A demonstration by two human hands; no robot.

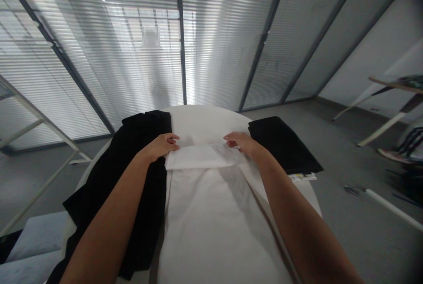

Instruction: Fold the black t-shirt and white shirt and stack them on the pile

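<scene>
White cloth garment, spread flat along the middle of the round counter, far end folded back into a narrow band. Left hand pinched on the band's left corner, fingers curled together over the fold's edge. Right hand clamped on the band's right corner, fingertips tucked under the cloth, possibly gripping two layers, though hard to tell from this angle. Both forearms stretched forward over the garment, well apart from each other. Loose black garment draped beside the white one on the left, spilling over the counter's edge, beneath the left forearm. Folded black cloth lying flat on the right side, just beside the right hand. Frosted glass partition with dark frames behind the counter. Grey floor to the right, with a white tube lying on it.
</scene>
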